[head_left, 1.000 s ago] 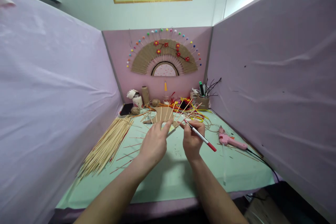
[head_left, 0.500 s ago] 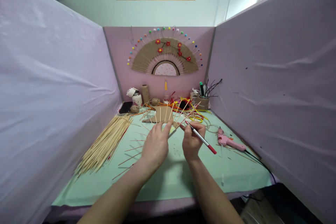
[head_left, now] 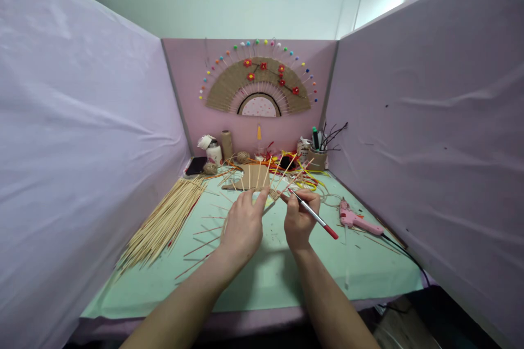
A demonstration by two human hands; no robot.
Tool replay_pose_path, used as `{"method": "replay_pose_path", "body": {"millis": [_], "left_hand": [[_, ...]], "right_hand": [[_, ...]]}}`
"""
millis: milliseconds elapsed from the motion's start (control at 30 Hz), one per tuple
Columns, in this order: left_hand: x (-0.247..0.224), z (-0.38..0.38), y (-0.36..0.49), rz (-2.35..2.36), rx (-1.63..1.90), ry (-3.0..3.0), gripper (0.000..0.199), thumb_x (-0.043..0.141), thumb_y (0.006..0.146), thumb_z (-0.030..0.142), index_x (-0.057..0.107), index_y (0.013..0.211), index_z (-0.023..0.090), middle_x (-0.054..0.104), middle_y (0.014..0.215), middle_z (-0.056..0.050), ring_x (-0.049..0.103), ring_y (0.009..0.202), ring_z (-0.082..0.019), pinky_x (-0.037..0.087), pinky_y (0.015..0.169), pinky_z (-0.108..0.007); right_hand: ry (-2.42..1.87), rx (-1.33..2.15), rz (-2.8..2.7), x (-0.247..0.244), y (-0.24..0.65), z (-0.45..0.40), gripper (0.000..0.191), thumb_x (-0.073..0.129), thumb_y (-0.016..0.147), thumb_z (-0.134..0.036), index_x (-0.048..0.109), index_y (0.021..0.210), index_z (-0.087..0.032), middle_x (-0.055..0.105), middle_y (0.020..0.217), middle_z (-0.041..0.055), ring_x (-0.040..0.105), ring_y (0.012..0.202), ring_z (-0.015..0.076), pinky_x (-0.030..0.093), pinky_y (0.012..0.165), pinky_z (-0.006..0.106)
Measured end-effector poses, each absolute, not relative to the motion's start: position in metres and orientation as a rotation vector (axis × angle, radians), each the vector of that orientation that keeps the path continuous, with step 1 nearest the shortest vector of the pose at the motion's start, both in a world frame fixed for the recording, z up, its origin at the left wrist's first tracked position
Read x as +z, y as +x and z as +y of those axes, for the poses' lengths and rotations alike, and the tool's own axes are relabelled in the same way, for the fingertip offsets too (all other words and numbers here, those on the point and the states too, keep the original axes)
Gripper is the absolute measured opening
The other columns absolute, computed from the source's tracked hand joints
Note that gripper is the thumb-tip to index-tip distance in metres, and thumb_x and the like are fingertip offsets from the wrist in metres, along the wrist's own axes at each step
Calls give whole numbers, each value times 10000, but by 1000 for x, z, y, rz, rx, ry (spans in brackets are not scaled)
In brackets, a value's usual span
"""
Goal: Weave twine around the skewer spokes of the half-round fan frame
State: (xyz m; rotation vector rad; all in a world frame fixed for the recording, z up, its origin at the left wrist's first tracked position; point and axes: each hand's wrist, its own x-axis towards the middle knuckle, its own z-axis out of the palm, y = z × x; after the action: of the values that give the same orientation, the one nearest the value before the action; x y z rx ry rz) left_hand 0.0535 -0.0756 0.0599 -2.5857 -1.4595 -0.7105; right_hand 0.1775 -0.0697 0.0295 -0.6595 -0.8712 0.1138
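A half-round fan frame of thin wooden sticks (head_left: 269, 172) lies on the table, its sticks spreading away and to the left. My left hand (head_left: 242, 223) rests over the frame with its fingers stretched forward, covering much of the middle. Its thumb side is beside a small woven twine band (head_left: 274, 194) at the base of the sticks. My right hand (head_left: 301, 218) is closed around a red-ended marker pen (head_left: 314, 215) with a pale barrel. The pen's red tip points up and left, close to a stick on the right; whether it touches is too small to tell.
A bundle of sticks (head_left: 164, 223) lies left, a pink glue gun (head_left: 360, 221) with a cord right. Behind are brown cardboard (head_left: 254, 175), coloured cords (head_left: 311, 182), a phone (head_left: 196, 166), jars and a pen holder (head_left: 317, 159). A decorated fan (head_left: 229, 84) hangs on the back panel.
The view has tilted very slightly. Both hands and the pen stay in nearly the same place, with no clear movement of the fan frame.
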Motion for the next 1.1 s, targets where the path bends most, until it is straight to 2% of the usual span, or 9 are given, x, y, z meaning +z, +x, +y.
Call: {"method": "replay_pose_path", "body": {"millis": [767,933,1100], "left_hand": [[52,-73,53,-1415,-802,-2649,705,413,781,1,367,1438,253,511,1271,-141,471,1195,-268,431,966,-427],[52,-73,51,-1414,-788,-2676,739,401,751,-22,361,1443,234,497,1281,-144,458,1213,-264,415,992,-426],[54,-73,48,-1443,-767,-2676,746,401,740,-20,366,1442,234,497,1283,-141,465,1209,-264,412,997,-419]], "right_hand": [[-735,-14,-881,28,180,-70,87,534,865,-218,449,849,-221,440,787,-18,482,710,125,505,616,271],[-760,-24,-875,31,178,-72,94,529,856,-217,439,829,-223,444,762,-23,484,690,123,513,627,280],[-727,90,-826,26,177,-71,102,561,854,-264,469,844,-221,480,832,-13,540,743,125,567,698,337]]}}
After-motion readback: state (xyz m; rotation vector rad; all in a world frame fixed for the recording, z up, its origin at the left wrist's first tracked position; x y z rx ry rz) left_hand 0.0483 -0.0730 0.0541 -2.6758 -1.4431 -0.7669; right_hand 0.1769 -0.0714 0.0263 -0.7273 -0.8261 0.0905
